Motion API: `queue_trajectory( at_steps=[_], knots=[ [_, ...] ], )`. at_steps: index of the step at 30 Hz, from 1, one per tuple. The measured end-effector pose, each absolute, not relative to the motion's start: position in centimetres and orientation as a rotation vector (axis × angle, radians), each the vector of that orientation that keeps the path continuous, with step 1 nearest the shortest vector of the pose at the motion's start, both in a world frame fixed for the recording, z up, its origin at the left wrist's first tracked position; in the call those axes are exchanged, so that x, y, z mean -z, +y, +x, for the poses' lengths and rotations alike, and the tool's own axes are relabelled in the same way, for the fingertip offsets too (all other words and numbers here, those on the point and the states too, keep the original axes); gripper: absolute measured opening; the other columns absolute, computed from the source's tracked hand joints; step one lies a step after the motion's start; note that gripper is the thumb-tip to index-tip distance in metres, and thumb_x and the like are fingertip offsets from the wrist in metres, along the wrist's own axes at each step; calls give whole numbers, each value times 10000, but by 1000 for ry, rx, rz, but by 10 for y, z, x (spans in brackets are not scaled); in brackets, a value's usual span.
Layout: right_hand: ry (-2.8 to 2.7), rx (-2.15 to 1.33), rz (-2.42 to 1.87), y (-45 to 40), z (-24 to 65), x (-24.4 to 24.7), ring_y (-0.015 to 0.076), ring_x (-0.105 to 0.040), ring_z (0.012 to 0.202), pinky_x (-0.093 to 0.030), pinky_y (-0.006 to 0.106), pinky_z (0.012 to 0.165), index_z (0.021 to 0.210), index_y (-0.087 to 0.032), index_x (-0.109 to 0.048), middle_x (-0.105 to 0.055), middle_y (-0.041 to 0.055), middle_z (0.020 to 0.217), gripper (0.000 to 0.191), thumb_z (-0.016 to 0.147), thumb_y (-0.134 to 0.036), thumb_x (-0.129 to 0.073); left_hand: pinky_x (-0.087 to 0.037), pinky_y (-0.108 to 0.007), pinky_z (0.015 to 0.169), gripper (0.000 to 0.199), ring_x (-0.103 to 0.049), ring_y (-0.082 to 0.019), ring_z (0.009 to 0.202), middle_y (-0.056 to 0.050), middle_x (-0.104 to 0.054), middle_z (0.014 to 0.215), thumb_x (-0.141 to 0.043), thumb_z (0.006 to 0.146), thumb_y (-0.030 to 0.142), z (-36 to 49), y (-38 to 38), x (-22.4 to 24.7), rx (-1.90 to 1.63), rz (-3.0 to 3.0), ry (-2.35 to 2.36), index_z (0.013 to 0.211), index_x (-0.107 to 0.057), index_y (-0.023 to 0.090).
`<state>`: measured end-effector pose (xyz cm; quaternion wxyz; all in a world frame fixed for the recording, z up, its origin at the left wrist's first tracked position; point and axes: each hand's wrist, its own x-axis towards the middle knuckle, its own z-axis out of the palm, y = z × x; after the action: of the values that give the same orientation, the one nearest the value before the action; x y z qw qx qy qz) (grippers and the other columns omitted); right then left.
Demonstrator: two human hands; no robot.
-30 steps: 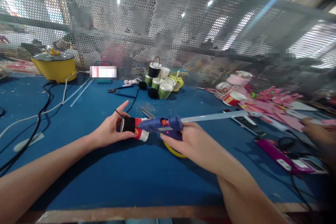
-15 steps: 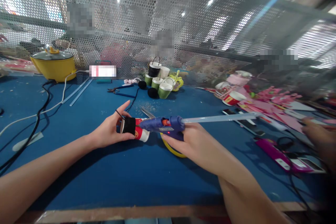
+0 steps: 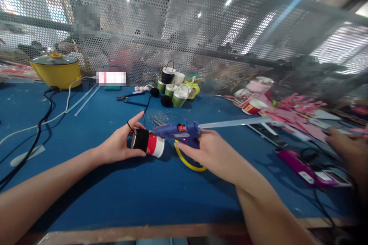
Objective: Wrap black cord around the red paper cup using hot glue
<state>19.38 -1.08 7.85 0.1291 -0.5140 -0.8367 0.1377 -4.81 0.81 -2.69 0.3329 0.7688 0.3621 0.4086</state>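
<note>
My left hand (image 3: 122, 143) is closed around a small paper cup (image 3: 155, 146) lying on its side, red and white with black yarn wound round one end. A black loop of yarn stands over my fingers. My right hand (image 3: 212, 151) grips a blue glue gun (image 3: 178, 131), its nozzle at the cup's upper side beside the black winding. A long clear glue stick (image 3: 235, 123) sticks out of the gun's back. Under the gun lie scissors with yellow handles (image 3: 188, 164), partly hidden. Black yarn runs from the cup towards a black ball of yarn (image 3: 154, 92).
Several green and white cups (image 3: 179, 98) stand at the back by the perforated metal screen. Pliers (image 3: 130, 98) lie left of them. A yellow electric pot (image 3: 57, 72) stands far left. On the right are a purple power strip (image 3: 301, 168), pink craft pieces and another person's hand (image 3: 346, 141).
The glue gun's nozzle has moved slightly along the cup, and the cup has turned a little, showing more of its white end. Another person's hand at the right has shifted slightly left.
</note>
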Motion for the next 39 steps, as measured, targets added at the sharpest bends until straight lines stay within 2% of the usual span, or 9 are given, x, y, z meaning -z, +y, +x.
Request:
queue_trajectory(
  at_steps=[6, 11, 17, 23, 30, 39],
  knots=[
    [-2451, -452, -1510, -12, 196, -80, 160, -556, 599, -401, 250, 538, 643, -186, -553, -628, 30, 668, 275, 830, -371, -476, -428, -451, 947, 977, -554, -245, 1047, -68, -517, 1132, -730, 686, 239, -47, 7, 24, -1068, 2069, 913, 1430, -101, 316],
    [-2430, -414, -1521, -8, 192, -80, 170, -560, 628, -400, 250, 536, 660, -178, -575, -627, 38, 680, 257, 825, -350, -479, -408, -484, 958, 985, -553, -259, 1054, -82, -522, 1153, -728, 689, 222, -49, 6, 24, -1041, 2137, 920, 1432, -89, 324],
    [-2431, -435, -1523, -12, 195, -81, 157, -554, 576, -393, 252, 510, 632, -177, -561, -624, 30, 649, 286, 826, -373, -482, -410, -471, 966, 990, -552, -255, 1057, -80, -526, 1154, -730, 692, 227, -48, 6, 24, -1055, 2155, 901, 1433, -82, 325],
    [-2435, -441, -1503, -10, 194, -81, 180, -586, 656, -431, 260, 574, 716, -169, -603, -659, 47, 729, 253, 838, -348, -472, -427, -457, 954, 994, -562, -254, 1041, -83, -536, 1147, -737, 682, 231, -47, 5, 22, -1053, 2167, 915, 1435, -93, 312],
    [-2473, -379, -1478, -13, 195, -79, 156, -535, 553, -375, 249, 493, 561, -204, -466, -541, 7, 546, 327, 848, -360, -453, -434, -449, 948, 1002, -557, -243, 1037, -75, -524, 1130, -751, 665, 238, -46, 7, 22, -1049, 2070, 923, 1433, -110, 293],
    [-2495, -396, -1420, -19, 194, -80, 143, -507, 497, -331, 252, 437, 606, -204, -519, -513, -9, 511, 268, 847, -314, -479, -467, -455, 898, 1022, -568, -218, 950, -58, -505, 1103, -768, 633, 288, -45, 8, 24, -1044, 1905, 968, 1427, -124, 294]
  ],
)
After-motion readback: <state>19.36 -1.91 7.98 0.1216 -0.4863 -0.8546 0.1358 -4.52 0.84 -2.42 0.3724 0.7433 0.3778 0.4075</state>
